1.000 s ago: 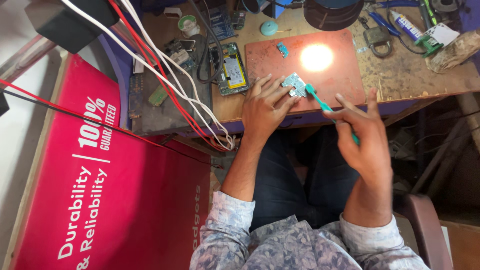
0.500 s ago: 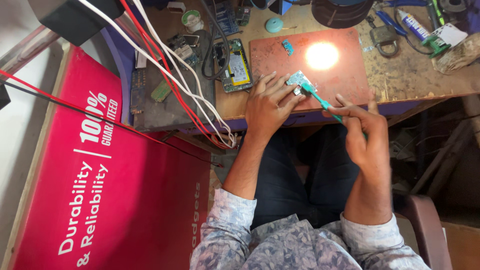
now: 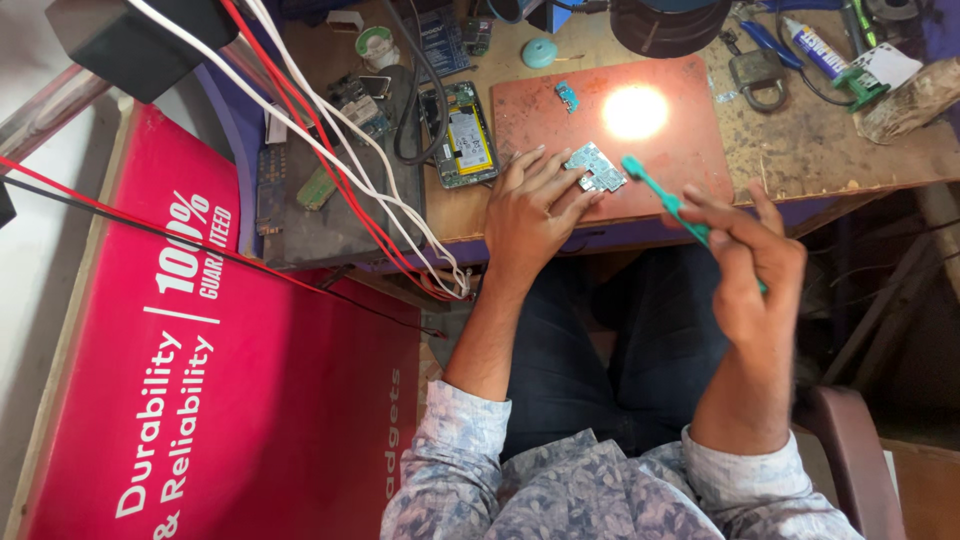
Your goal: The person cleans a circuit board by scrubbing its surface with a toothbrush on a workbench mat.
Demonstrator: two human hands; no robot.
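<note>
A small circuit board (image 3: 596, 167) is pinned on the red work mat (image 3: 690, 150) by the left hand's (image 3: 530, 215) fingertips. A green brush (image 3: 672, 205) is gripped in the right hand (image 3: 755, 260), raised off the board. Brushing seems unfinished.

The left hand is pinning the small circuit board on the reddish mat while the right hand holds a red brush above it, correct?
Not quite: the brush in the right hand is teal-green, as the head view shows. The left hand does pin the small circuit board on the reddish mat.

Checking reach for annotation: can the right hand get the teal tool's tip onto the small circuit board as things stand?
Probably yes. The right hand holds the teal tool, its tip just right of the small circuit board. The left hand pins only the board's left edge; nothing lies between them.
</note>
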